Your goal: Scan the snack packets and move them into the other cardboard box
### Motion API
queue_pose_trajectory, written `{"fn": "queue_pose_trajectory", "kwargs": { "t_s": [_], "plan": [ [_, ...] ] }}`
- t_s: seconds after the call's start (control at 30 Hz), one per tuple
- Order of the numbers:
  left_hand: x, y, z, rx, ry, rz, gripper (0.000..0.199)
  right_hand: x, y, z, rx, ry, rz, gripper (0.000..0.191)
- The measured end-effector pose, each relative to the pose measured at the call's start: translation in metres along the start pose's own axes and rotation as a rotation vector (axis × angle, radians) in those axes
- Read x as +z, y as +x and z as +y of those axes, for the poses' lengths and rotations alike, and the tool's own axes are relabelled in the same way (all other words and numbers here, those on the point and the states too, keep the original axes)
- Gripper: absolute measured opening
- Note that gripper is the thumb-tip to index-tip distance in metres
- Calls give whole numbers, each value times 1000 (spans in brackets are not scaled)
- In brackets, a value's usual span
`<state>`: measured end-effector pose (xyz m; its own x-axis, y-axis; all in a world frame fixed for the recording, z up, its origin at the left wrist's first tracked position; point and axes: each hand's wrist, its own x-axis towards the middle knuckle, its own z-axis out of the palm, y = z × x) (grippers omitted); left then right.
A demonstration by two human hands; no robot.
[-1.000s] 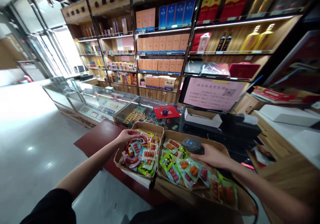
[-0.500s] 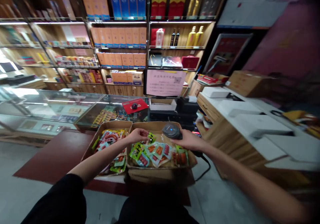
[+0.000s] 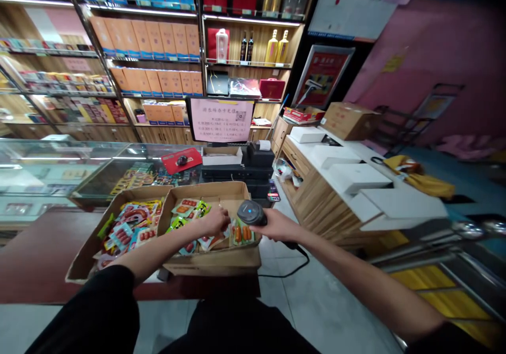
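Observation:
My right hand (image 3: 279, 225) is wrapped round a dark grey barcode scanner (image 3: 251, 213) with a small blue light, held above the right end of a cardboard box (image 3: 211, 264). Over the middle of that box is my left hand (image 3: 216, 220), its fingers curled downward; whatever they may hold is hidden. Small sealed sausage packets (image 3: 188, 206) lie in the box around this hand, and another packet with orange sausages (image 3: 242, 234) lies just under the scanner. A second cardboard box (image 3: 77, 262), at the left, is full of similar sausage packets (image 3: 123, 234).
Both boxes stand on a dark red counter (image 3: 31, 248). Behind them are a glass display case (image 3: 98, 172), a red mat (image 3: 174, 163) with a mouse, and a monitor (image 3: 221, 121) covered by a pink notice. The scanner's cable (image 3: 306, 259) hangs at the right, near a white-topped cabinet (image 3: 316, 185).
The view has swung to the right. My left hand has moved rightward over the box, closer to the scanner, and some packets lie differently. My right hand keeps holding the scanner.

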<state>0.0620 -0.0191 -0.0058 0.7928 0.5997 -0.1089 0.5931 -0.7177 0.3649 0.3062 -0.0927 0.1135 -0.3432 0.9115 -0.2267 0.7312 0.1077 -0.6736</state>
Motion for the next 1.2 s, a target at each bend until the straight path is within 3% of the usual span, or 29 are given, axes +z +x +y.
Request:
{"fn": "queue_pose_trajectory", "kwargs": {
  "t_s": [0.1,0.23,0.37,0.47,0.6,0.8,1.03,1.2],
  "plan": [
    [-2,2,3,-98,-100,42,13,-1,-4,6,4,27,-28,31],
    [-14,1,2,-374,-422,323,13,-1,-3,13,6,77,-58,37],
    [-31,-4,-1,-680,-1097,537,13,-3,-1,15,-15,88,-55,35],
    [-38,-9,-3,-769,-1513,625,26,-4,2,15,-48,78,-59,33],
    [-39,-16,-4,-769,-1567,692,33,-2,8,15,-71,48,-69,34],
    [-40,-22,2,-765,-1618,722,23,0,18,11,-118,47,-68,37],
    [-41,-25,2,-721,-1713,629,23,1,22,1,-208,15,-45,42],
    [-40,-25,-1,-749,-1717,689,26,4,26,0,-233,8,-50,42]
  ]
}}
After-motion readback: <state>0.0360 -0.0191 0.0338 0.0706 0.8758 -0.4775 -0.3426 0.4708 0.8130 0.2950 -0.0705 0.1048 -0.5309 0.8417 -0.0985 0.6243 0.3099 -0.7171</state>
